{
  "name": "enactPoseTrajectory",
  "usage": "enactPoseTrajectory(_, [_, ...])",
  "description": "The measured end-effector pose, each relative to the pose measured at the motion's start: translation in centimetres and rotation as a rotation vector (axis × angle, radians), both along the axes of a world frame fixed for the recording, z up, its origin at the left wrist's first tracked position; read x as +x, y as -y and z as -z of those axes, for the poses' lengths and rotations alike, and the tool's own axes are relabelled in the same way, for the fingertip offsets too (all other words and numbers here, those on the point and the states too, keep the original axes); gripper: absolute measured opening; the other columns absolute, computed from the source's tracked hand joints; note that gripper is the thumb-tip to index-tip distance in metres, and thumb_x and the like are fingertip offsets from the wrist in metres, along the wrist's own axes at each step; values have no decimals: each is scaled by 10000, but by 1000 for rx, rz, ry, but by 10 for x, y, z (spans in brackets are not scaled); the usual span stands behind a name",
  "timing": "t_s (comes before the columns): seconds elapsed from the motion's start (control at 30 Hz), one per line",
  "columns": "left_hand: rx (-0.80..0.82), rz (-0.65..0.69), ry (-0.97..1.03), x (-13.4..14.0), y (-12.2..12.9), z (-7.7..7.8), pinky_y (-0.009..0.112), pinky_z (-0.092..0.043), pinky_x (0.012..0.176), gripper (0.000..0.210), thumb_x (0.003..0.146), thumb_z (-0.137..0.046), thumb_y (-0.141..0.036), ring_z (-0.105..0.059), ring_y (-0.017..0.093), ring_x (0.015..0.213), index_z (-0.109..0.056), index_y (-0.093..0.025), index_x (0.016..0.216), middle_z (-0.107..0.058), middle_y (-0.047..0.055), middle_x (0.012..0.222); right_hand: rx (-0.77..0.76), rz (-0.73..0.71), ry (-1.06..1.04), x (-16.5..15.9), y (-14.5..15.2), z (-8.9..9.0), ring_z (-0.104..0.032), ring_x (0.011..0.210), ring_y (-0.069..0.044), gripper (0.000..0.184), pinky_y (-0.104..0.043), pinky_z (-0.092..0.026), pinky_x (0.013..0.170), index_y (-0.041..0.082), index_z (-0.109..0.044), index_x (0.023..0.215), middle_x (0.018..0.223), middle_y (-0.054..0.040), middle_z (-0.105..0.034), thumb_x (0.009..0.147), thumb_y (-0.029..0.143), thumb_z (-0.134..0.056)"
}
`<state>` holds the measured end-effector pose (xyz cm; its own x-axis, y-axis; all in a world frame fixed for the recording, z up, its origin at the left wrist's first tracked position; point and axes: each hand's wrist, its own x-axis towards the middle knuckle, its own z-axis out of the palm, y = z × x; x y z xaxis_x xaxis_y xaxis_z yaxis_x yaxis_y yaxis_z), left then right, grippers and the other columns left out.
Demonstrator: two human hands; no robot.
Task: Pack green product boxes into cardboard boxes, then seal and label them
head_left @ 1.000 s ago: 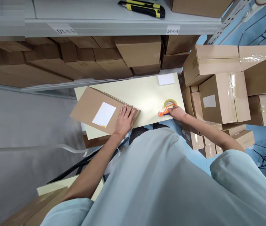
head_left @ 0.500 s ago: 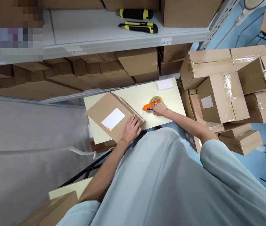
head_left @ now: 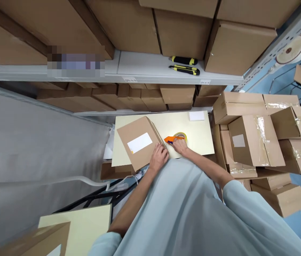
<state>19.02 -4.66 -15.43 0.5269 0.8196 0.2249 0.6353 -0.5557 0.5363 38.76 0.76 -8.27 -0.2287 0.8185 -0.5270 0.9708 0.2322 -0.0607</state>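
A brown cardboard box (head_left: 148,158) with a white label (head_left: 140,143) lies on the pale yellow tabletop (head_left: 201,138). My left hand (head_left: 159,156) rests on the box's right edge near my body, fingers slightly apart and bent over it. To the right of the box, my right hand (head_left: 179,145) is closed around an orange tape dispenser (head_left: 169,139). A roll of yellowish tape (head_left: 183,135) sits in the dispenser, partly behind that hand. The dispenser's tip points left, close to the box's side. My right fingertips are partly hidden.
A white stack of paper (head_left: 196,116) lies at the table's back. Two black-and-yellow utility knives (head_left: 184,65) lie on the shelf (head_left: 145,67) among boxes. Taped cartons (head_left: 254,142) are piled at the right. A white hose (head_left: 81,180) crosses at the left, above another table (head_left: 89,220).
The view has tilted up and shifted, so more shelf shows. My right hand and the dispenser are now closer to the box's side. My left hand still rests on the box.
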Motion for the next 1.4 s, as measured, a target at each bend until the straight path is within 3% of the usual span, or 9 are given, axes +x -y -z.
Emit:
enactPoseTrajectory(0.17, [-2,-8,40,-3,5,-7,620,-479,1320,159,982,-587,-200,-705,310,1330,-698,-267,889,-721,104,990,150,185,165,34,-52,-30,-822,1048,-372,583,-411,-619,835,-70,-640,1394,1128,-359,-780,1198,384,-330])
enactPoseTrajectory(0.37, [64,-144,203,13,-16,-31,600,-590,1196,126,1027,-605,-279,-779,297,1095,-726,-280,990,-771,84,998,356,184,92,48,-96,-86,-825,1011,-362,625,-393,-623,801,89,-680,1393,1101,-255,-824,1184,577,-351])
enactPoseTrajectory(0.53, [87,-290,513,61,-107,-93,522,-559,1238,480,1073,-530,-269,-664,314,1438,-576,-266,1551,-682,151,1527,382,88,8,31,-135,-134,-817,1091,-319,545,-349,-626,836,110,-525,1582,1261,-221,-810,1199,429,-304])
enactPoseTrajectory(0.67, [188,-360,594,80,-199,-145,504,-525,1274,676,1041,-534,-235,-578,332,1545,-418,-230,1707,-555,182,1678,501,-86,-59,14,-197,-189,-768,1228,-298,552,-341,-604,953,90,-444,1626,1422,-252,-737,1206,375,-227])
enactPoseTrajectory(0.77, [233,-437,569,83,-254,-165,572,-533,1252,758,975,-575,-193,-579,394,1539,-420,-213,1717,-529,214,1704,595,-176,-36,-6,-252,-227,-740,1278,-306,522,-365,-586,1020,84,-458,1608,1441,-271,-718,1206,348,-256])
enactPoseTrajectory(0.87, [248,-484,560,83,-282,-174,599,-565,1208,724,952,-579,-170,-627,408,1483,-483,-201,1669,-587,223,1655,541,-139,18,-32,-294,-249,-756,1230,-318,456,-395,-591,1028,96,-519,1556,1334,-242,-774,1188,333,-390])
enactPoseTrajectory(1.07, [217,-526,586,70,-247,-164,574,-558,1221,536,999,-543,-217,-649,372,1461,-627,-182,1527,-644,204,1609,493,-69,29,-59,-330,-244,-759,1199,-278,311,-357,-573,1050,151,-674,1381,1273,-160,-806,1117,300,-600])
enactPoseTrajectory(1.3, [27,-577,647,43,-164,-144,566,-530,1247,456,1030,-536,-284,-664,338,1438,-678,-215,1457,-709,165,1524,544,36,-63,-52,-330,-231,-638,1399,-379,480,-496,-499,1174,79,-605,1477,1482,-276,-676,1070,327,-660])
enactPoseTrajectory(1.4, [-31,-580,611,27,-117,-125,555,-513,1262,449,1033,-551,-309,-664,330,1432,-677,-216,1454,-720,159,1504,845,129,-331,-25,-298,-201,-574,1463,-382,516,-597,-410,1248,116,-562,1519,1510,-267,-633,1106,425,-568])
